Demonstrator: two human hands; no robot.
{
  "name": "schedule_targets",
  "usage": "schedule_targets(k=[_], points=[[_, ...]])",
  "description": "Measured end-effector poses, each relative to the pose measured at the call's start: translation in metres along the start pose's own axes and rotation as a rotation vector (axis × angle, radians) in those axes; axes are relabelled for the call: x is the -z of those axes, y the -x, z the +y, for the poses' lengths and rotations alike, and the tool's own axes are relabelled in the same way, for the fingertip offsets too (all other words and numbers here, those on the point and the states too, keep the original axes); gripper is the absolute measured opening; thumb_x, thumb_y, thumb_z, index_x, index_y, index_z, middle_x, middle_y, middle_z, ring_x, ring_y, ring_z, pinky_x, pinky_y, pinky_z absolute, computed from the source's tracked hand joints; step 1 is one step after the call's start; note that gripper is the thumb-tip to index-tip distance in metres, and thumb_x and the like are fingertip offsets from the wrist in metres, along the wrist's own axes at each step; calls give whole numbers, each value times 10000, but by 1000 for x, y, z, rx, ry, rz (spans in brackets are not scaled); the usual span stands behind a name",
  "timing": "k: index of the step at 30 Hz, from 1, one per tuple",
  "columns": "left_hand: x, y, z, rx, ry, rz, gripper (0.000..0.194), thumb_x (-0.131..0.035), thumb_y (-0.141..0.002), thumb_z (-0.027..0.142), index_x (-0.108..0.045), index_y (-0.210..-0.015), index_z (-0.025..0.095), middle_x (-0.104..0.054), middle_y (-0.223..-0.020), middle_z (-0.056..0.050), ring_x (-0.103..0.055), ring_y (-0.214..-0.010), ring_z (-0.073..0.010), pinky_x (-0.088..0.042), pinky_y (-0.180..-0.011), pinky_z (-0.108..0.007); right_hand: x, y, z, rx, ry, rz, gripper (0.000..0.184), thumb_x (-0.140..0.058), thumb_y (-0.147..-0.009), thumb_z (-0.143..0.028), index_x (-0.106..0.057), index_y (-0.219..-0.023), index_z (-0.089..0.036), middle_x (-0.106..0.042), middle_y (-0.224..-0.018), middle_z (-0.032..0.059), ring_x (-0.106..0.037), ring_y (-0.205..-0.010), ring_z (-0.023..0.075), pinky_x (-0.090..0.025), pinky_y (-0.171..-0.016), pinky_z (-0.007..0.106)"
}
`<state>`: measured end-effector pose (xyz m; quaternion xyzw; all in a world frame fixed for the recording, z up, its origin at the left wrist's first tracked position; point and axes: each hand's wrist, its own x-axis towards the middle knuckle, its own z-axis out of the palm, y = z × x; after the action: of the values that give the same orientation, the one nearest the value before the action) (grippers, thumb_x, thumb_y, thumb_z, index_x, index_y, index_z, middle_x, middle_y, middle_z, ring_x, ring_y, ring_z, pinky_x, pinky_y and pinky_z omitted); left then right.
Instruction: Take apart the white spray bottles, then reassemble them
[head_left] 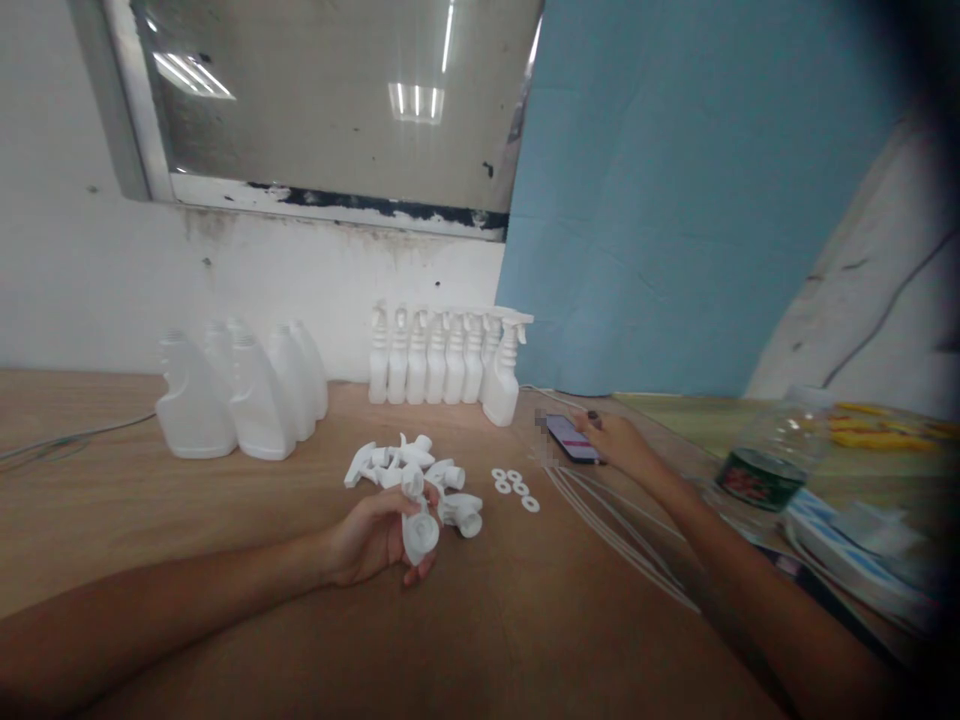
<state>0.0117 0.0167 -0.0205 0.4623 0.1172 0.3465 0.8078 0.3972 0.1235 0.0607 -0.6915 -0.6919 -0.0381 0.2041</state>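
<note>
My left hand [379, 540] is closed around a white trigger spray head [421, 532], whose round collar faces me. Behind and beside it lies a loose pile of similar white spray heads [448, 475] on the wooden table. My right hand [611, 440] grips the right edge of a smartphone [574, 438] with its screen lit; whether the phone rests on the table I cannot tell. Between the two hands lie several flat white ring washers [523, 489]. Thin white dip tubes [611, 535] run across the table below my right hand.
A row of white spray bottles [454, 370] with heads on stands by the wall. Larger headless white bottles [259, 410] stand at the left. On the right are a clear plastic bottle [772, 460] with a green label and a power strip [847, 550]. A cable [90, 432] lies far left.
</note>
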Motion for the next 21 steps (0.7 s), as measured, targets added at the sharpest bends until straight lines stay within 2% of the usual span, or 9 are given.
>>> schedule_targets(k=[4,9,15,18,21], points=[[0,0,0,-2,5,5,195,-429,-858,226,-504,-1030,172,-615,-798,-54,-652,-564,-208,-472,-412,-255,-4,-1,10,40,93,-129,270,-556,-884,-238,-707,-683,-140,-725,-722,106,-658,-706,221,-372,-587,255],[0,1,0,2,6,10,181,-430,-860,219,-507,-1018,175,-610,-803,-49,-655,-566,-206,-470,-412,-253,-18,4,19,70,167,-318,169,-683,-785,-137,-683,-616,-139,-690,-634,47,-612,-598,156,-377,-546,229],[3,-1,-1,1,12,-1,185,-442,-855,239,-501,-1023,188,-609,-778,-41,-653,-572,-211,-463,-424,-252,-28,3,18,40,284,-421,200,-649,-939,-311,-659,-860,-127,-670,-817,7,-641,-706,136,-543,-679,296],[4,-1,-1,4,17,-1,183,-455,-850,248,-503,-1016,189,-621,-786,-45,-650,-566,-210,-461,-427,-255,-23,2,15,45,298,-444,206,-639,-950,-324,-662,-976,-121,-679,-941,35,-662,-794,159,-566,-718,319],[3,0,0,9,26,-1,183,-458,-847,246,-506,-1013,186,-631,-790,-50,-646,-560,-209,-462,-434,-264,-12,2,14,60,303,-442,225,-642,-945,-331,-669,-1002,-115,-679,-988,41,-667,-841,182,-569,-733,326]])
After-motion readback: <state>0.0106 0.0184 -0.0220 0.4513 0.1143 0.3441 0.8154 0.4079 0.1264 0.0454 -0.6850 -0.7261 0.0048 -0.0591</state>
